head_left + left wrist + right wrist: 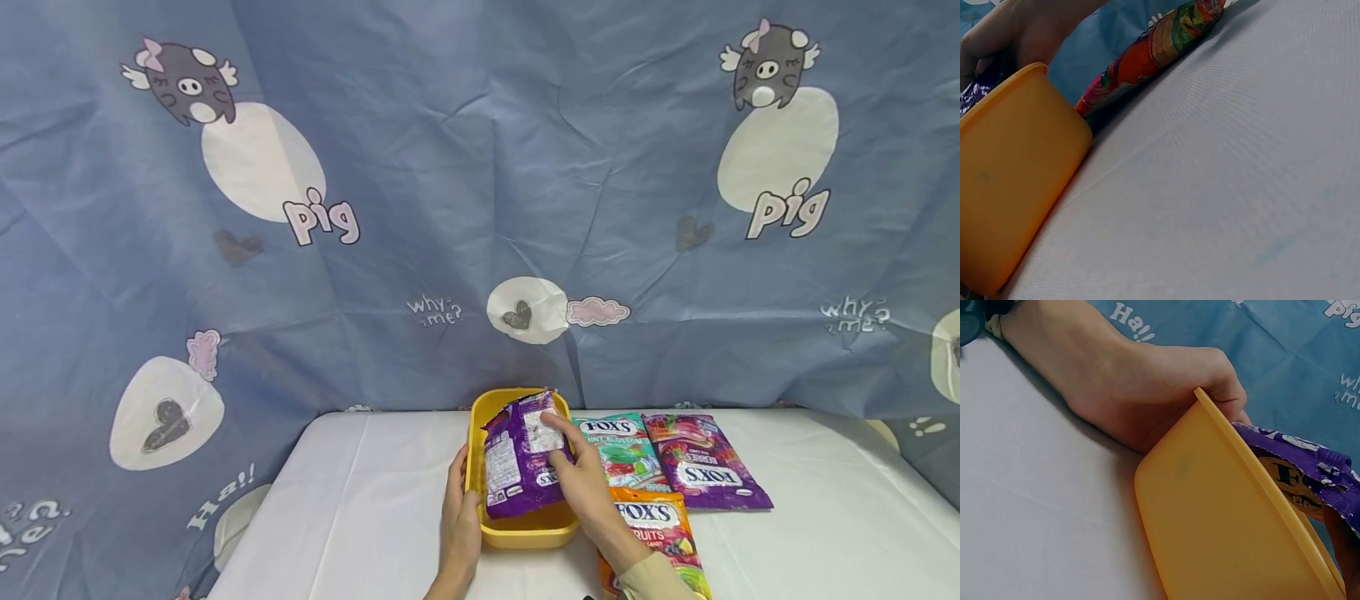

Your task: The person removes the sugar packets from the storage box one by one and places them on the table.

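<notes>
A yellow plastic container [525, 538] stands on the white cloth near the middle of the head view. My left hand [460, 529] holds its left side, fingers along the outer wall and thumb by the rim; the right wrist view also shows this left hand [1141, 378]. A purple candy bag [504, 467] lies tilted over the container's opening, its printed white panels facing up. My right hand [587, 487] grips the bag's right side, thumb on top. In the left wrist view the right hand [1035, 25] appears behind the container wall.
Right of the container lie a green candy bag [622, 454], a purple berries bag [701, 462] and an orange fruits bag [656, 533], close together on the white-covered table [360, 500]. A blue printed curtain [420, 167] hangs behind the table.
</notes>
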`<state>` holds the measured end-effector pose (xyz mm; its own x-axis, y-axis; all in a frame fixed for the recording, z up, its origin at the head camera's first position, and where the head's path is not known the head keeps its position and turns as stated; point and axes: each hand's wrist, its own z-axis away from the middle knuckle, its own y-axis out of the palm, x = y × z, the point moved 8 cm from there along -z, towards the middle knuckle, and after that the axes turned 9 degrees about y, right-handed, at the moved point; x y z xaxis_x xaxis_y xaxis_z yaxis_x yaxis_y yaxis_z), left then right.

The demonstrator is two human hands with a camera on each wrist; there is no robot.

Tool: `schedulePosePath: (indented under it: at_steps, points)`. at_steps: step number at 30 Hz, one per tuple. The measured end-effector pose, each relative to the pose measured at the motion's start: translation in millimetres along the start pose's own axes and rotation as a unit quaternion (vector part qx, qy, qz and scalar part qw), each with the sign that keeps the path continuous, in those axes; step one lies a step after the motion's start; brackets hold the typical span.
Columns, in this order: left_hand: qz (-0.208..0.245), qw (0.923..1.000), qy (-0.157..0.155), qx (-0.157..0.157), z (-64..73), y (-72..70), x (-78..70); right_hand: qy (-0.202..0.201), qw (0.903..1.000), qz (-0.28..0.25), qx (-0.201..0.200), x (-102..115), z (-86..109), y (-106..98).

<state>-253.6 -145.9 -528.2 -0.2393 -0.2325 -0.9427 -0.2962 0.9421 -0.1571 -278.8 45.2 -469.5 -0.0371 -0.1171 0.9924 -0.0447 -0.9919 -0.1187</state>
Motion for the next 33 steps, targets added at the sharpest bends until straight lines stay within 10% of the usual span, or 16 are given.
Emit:
schedulePosePath:
  at_steps: [33]
  points:
    - [0.003,0.9999,0.015,-0.007,2.0,-0.3,-3.3,0.029,0.9993,-0.021,0.012,-10,10.8,-22]
